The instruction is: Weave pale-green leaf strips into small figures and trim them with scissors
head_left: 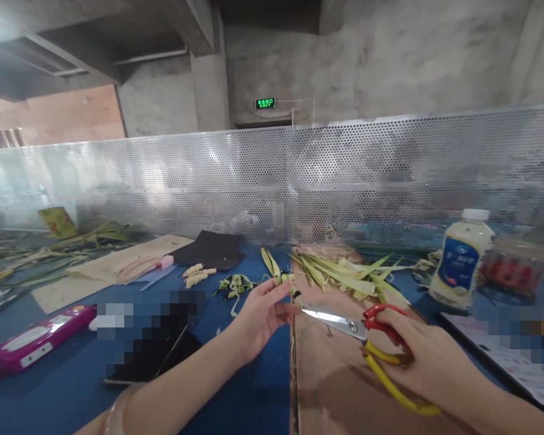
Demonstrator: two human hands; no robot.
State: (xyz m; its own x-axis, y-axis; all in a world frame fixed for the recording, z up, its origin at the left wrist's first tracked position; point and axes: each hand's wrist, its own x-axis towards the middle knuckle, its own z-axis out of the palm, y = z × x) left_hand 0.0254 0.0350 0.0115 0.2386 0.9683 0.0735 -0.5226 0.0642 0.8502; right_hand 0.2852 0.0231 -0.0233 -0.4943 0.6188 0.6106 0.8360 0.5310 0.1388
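Observation:
My left hand (258,320), in the middle of the view, is closed in a pinch on a small green plant piece (286,278) with a dark bit hanging below it. Scissors (338,323) with red and yellow handles are in my right hand (428,356), fingers through the loops. Their blades look closed, tips pointing left, close to my left fingertips. Beyond lie long pale-green leaf strips (344,272) on a brown board (326,374). Left of them are a small heap of green and dark bits (236,285) and pale yellow pieces (199,276).
A white-capped bottle (460,260) and a clear tub with red contents (517,266) stand at right, near a tablet-like panel (512,356). A magenta device (43,341) and a black object (152,344) lie left. A perforated metal screen (185,181) closes the back.

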